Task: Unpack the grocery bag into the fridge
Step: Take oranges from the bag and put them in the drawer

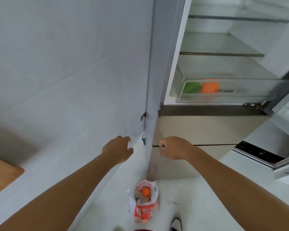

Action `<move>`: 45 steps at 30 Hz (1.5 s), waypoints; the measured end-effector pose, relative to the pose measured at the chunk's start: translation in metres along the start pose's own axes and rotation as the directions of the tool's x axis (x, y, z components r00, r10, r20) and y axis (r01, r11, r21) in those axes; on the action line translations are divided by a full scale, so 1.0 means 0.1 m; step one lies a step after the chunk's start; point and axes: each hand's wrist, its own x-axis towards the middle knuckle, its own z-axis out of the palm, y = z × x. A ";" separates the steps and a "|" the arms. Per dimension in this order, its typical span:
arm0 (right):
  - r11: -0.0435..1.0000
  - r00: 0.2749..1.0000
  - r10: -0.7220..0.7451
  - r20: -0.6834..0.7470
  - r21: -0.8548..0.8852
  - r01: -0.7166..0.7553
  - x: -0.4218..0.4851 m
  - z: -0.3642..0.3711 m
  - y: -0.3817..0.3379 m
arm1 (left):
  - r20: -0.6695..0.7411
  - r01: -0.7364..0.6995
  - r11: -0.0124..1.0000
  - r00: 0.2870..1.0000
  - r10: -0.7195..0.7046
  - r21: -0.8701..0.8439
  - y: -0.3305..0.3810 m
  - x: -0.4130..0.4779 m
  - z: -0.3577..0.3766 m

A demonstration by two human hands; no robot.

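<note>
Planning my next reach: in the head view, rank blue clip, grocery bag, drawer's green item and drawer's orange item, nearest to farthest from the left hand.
1. blue clip, beside the left hand.
2. grocery bag, on the floor below.
3. green item, left in the drawer.
4. orange item, right of it.

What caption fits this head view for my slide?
Empty left hand and right hand hover above the grocery bag before the open fridge.

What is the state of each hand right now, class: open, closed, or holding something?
Left hand: open, fingers loosely curled, holding nothing.
Right hand: open, fingers loosely curled, holding nothing.
</note>
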 end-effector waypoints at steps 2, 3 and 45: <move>1.000 0.999 0.004 0.046 -0.010 -0.004 0.08 0.21 0.06 | 0.049 0.032 0.999 0.998 -0.031 -0.005 -0.04 -0.01 0.27; 1.000 0.998 0.005 0.068 -0.019 -0.004 0.12 0.32 0.10 | 0.068 0.047 0.999 0.997 -0.046 -0.009 -0.04 -0.02 0.39; 0.965 0.890 -0.218 0.401 -0.045 0.257 3.85 6.52 1.61 | 0.380 0.137 0.989 0.919 -0.107 -0.052 -1.61 2.20 7.12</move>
